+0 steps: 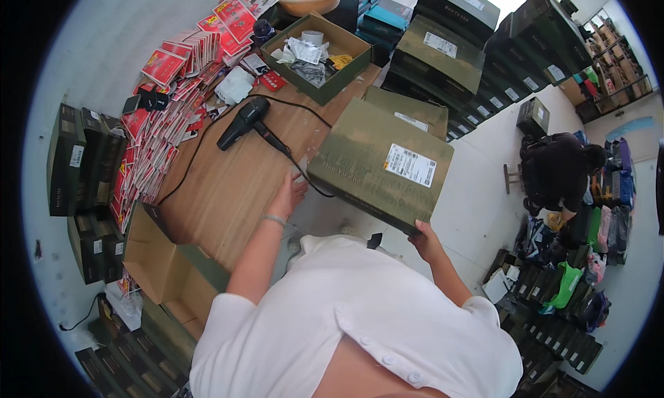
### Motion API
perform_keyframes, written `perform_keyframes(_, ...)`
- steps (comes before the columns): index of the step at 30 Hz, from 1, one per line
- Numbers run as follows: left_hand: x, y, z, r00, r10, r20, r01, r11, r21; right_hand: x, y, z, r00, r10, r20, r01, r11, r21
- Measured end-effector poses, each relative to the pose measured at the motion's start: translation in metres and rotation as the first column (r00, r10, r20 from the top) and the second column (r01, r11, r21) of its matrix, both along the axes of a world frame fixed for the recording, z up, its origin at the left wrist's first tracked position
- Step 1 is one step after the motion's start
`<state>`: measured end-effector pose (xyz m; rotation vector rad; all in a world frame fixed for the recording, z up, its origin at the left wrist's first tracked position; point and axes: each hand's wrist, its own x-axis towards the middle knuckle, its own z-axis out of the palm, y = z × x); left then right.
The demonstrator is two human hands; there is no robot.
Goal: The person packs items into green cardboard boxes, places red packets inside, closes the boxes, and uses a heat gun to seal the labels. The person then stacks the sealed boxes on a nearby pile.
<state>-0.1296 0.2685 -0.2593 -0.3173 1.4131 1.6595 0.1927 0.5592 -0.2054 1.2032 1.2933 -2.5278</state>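
My right hand (427, 242) grips the near right corner of a dark green, dusty-looking lidded cardboard box (356, 152) with a white label on top. Just left of that box, my left hand (287, 195) is at the table's front edge, fingers stretched out and holding nothing. Beyond my left hand, a black hair dryer (243, 123) lies on the wooden table (220, 183), its cord looping across the top. Another green box (408, 111) shows partly behind the held one.
An open green box (318, 87) with crumpled wrapping stands at the table's back. Red and white cards (155, 145) pile along the wall. Stacked boxes (443, 52) rise at the back right. An opened box (173, 266) sits at left. A person in black (560, 170) bends over at far right.
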Motion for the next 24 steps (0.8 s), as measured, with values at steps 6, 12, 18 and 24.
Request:
perform_keyframes(6,-0.013,0.005,-0.019,0.875,-0.357,0.327,0.177,0.864,0.471,0.017,-0.041,0.056,0.981,0.187,-0.047,-0.162,0.933,0.321)
perform_keyframes(12,0.001,-0.059,0.023,0.919,-0.243,0.311,-0.018,0.762,0.648,-0.003,-0.061,0.103,0.868,0.495,0.038,-0.391,0.634,0.668)
perform_keyframes(18,-0.051,-0.152,0.101,0.977,-0.146,0.155,-0.05,0.553,0.832,-0.089,-0.084,0.105,0.461,0.873,0.157,-0.492,0.104,0.865)
perform_keyframes(24,-0.048,-0.257,0.135,0.995,-0.038,0.092,-0.065,0.45,0.891,-0.176,-0.128,0.071,0.455,0.89,-0.024,-0.479,0.267,0.836)
